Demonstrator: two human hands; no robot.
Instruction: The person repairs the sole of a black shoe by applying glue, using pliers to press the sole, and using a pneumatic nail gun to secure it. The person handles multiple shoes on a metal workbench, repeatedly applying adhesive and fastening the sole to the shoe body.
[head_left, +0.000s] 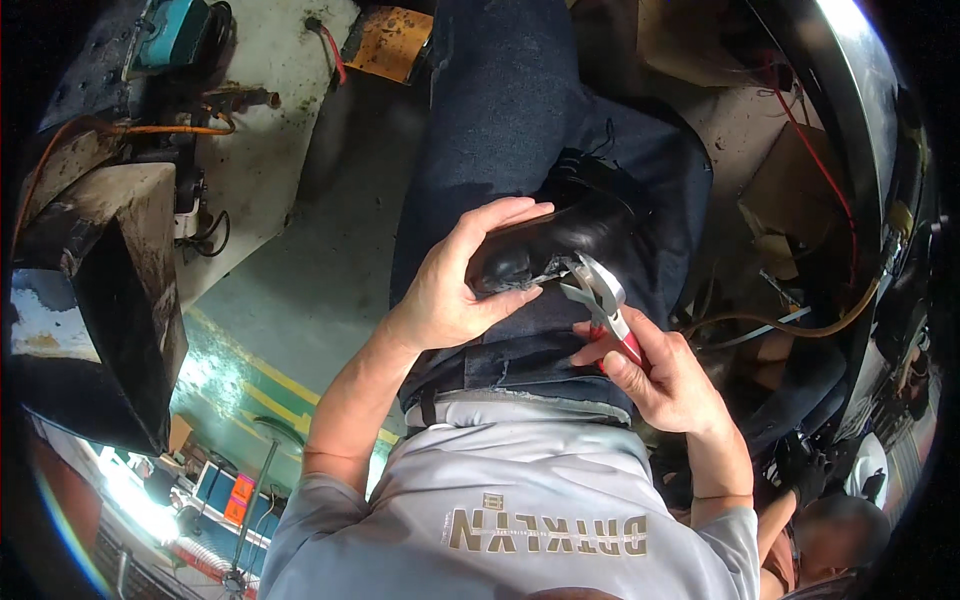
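A black leather boot [580, 232] lies across my lap, its laced opening toward the upper right. Around its toe wraps my left hand [447, 285], thumb on the near side and fingers on the far side. My right hand [668, 378] is closed around the red handles of metal pincers [604, 292]. The jaws of the pincers are at the near edge of the boot's sole, where the material looks torn and ragged. Whether the jaws bite on that material I cannot tell.
Machine parts stand at left, with a white stained panel [260, 130] and a dark metal chute [120, 300]. Cardboard [795, 195], a red cable [815, 165] and a brown hose [790, 327] lie at right. Another person [835, 530] is at the lower right.
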